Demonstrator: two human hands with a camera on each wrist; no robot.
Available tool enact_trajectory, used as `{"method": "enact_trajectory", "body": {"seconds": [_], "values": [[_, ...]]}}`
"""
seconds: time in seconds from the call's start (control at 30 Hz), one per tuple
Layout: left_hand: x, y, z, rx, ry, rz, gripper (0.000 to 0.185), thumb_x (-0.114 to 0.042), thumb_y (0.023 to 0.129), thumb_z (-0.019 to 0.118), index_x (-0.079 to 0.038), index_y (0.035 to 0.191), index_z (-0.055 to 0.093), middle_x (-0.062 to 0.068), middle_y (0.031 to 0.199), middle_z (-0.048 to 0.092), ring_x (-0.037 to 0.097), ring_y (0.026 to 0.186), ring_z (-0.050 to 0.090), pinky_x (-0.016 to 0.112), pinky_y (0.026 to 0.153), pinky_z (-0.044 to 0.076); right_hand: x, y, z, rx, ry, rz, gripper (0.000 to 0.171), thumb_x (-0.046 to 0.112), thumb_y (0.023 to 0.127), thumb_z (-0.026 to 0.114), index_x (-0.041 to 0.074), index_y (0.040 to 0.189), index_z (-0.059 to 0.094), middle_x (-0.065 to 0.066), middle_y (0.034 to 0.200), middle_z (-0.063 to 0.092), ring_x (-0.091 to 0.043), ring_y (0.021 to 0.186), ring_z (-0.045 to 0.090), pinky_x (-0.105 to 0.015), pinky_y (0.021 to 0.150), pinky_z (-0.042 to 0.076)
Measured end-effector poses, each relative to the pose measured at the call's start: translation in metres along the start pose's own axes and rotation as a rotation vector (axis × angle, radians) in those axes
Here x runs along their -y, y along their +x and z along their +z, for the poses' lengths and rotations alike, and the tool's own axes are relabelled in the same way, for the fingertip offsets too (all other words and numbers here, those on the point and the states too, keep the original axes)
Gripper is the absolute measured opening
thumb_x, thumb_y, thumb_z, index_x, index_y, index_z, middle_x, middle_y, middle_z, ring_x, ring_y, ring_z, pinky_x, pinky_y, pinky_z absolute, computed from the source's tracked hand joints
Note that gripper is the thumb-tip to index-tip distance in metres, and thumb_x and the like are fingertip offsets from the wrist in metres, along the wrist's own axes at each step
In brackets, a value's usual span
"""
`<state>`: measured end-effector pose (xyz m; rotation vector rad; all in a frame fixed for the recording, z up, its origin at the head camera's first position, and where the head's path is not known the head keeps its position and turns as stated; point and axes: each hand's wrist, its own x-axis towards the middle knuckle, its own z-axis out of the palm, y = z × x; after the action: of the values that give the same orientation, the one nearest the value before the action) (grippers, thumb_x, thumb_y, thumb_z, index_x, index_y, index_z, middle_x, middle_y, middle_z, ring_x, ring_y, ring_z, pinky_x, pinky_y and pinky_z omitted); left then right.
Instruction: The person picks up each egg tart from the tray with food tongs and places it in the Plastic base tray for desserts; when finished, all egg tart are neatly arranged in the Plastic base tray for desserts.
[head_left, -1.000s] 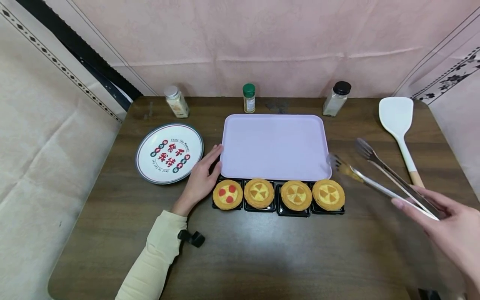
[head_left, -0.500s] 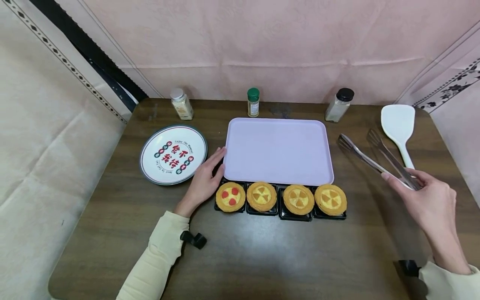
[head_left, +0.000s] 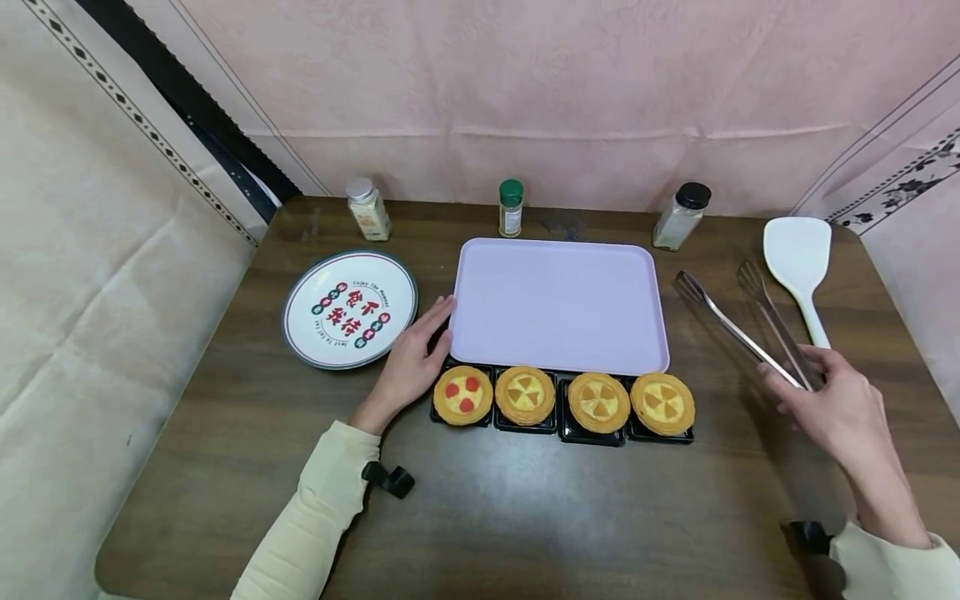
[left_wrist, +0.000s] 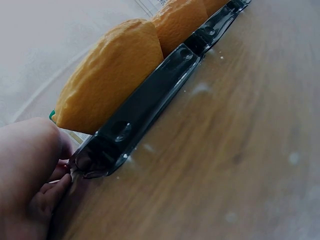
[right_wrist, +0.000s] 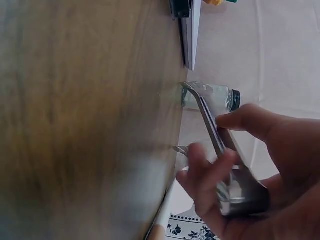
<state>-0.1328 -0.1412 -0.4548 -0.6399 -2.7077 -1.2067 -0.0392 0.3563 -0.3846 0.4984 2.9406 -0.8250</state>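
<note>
My right hand (head_left: 836,408) holds metal tongs (head_left: 753,345) near their joined end, right of the lavender tray (head_left: 558,308). The arms of the tongs stand apart with nothing between their tips. With fingers extended, my left hand (head_left: 411,362) rests at the tray's left edge. Along the tray's front edge, a row of round yellow pastries sits in black plastic holders (left_wrist: 145,100). The leftmost pastry (head_left: 463,396) has red dots on top; the others, such as this pastry (head_left: 525,395), show a wedge pattern. Part of the left hand's fingers is hidden in the left wrist view.
A white plate (head_left: 378,287) with red and blue print lies left of the tray. Behind stand a white-capped jar (head_left: 369,212), a green-capped bottle (head_left: 511,208) and a black-capped jar (head_left: 681,217). A white spatula (head_left: 798,254) lies at the right.
The right hand has drawn back and turned, bringing the tongs from beside the tray's right corner to a spot farther right and lower. The left hand keeps its place at the tray.
</note>
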Motion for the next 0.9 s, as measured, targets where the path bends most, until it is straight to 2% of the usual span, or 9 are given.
{"method": "enact_trajectory", "body": {"seconds": [0.07, 0.17, 0.3, 0.5, 0.7, 0.9], "values": [[0.000, 0.001, 0.000, 0.000, 0.001, -0.002, 0.047, -0.013, 0.102, 0.052, -0.005, 0.148, 0.043, 0.007, 0.152, 0.040, 0.018, 0.142, 0.031, 0.041, 0.113, 0.029, -0.003, 0.001, 0.001, 0.024, 0.000, -0.025, 0.086, 0.048, 0.093, 0.061, -0.013, 0.145, 0.030, -0.031, 0.108, 0.057, -0.021, 0.055, 0.067, -0.033, 0.057, 0.043], [-0.001, 0.003, 0.001, 0.002, 0.003, -0.002, 0.047, -0.013, 0.102, 0.052, -0.006, 0.148, 0.043, 0.007, 0.152, 0.040, 0.018, 0.142, 0.031, 0.041, 0.113, 0.029, -0.006, 0.003, 0.002, 0.030, -0.047, -0.072, 0.081, 0.049, 0.091, 0.064, -0.012, 0.139, 0.040, -0.039, 0.118, 0.050, -0.033, 0.073, 0.068, -0.043, 0.064, 0.041], [-0.001, 0.006, 0.002, 0.003, 0.003, -0.001, 0.047, -0.013, 0.102, 0.052, -0.006, 0.148, 0.044, 0.006, 0.152, 0.040, 0.018, 0.142, 0.031, 0.041, 0.113, 0.029, -0.008, 0.006, 0.005, 0.033, -0.093, -0.104, 0.075, 0.053, 0.087, 0.067, -0.008, 0.128, 0.052, -0.032, 0.106, 0.064, -0.048, 0.096, 0.058, -0.053, 0.067, 0.040], [-0.002, 0.007, 0.004, 0.004, -0.007, 0.007, 0.047, -0.012, 0.102, 0.052, -0.005, 0.147, 0.044, 0.007, 0.152, 0.040, 0.019, 0.142, 0.031, 0.041, 0.113, 0.029, -0.011, 0.007, 0.008, 0.045, -0.102, -0.103, 0.075, 0.053, 0.087, 0.068, -0.012, 0.121, 0.055, -0.029, 0.100, 0.066, -0.049, 0.092, 0.058, -0.053, 0.064, 0.041], [-0.003, 0.008, 0.005, 0.003, -0.008, 0.005, 0.047, -0.013, 0.102, 0.051, -0.006, 0.148, 0.044, 0.007, 0.152, 0.040, 0.017, 0.142, 0.031, 0.041, 0.113, 0.029, -0.011, 0.007, 0.007, 0.048, -0.103, -0.097, 0.078, 0.054, 0.087, 0.068, -0.013, 0.122, 0.053, -0.032, 0.102, 0.064, -0.050, 0.092, 0.058, -0.052, 0.063, 0.042], [-0.003, 0.008, 0.004, -0.008, -0.017, 0.017, 0.047, -0.012, 0.102, 0.052, -0.006, 0.147, 0.044, 0.007, 0.152, 0.040, 0.018, 0.142, 0.031, 0.042, 0.112, 0.029, -0.006, 0.005, 0.006, 0.027, -0.091, -0.097, 0.086, 0.057, 0.088, 0.064, -0.016, 0.129, 0.046, -0.037, 0.116, 0.056, -0.053, 0.103, 0.053, -0.063, 0.072, 0.041]]}}
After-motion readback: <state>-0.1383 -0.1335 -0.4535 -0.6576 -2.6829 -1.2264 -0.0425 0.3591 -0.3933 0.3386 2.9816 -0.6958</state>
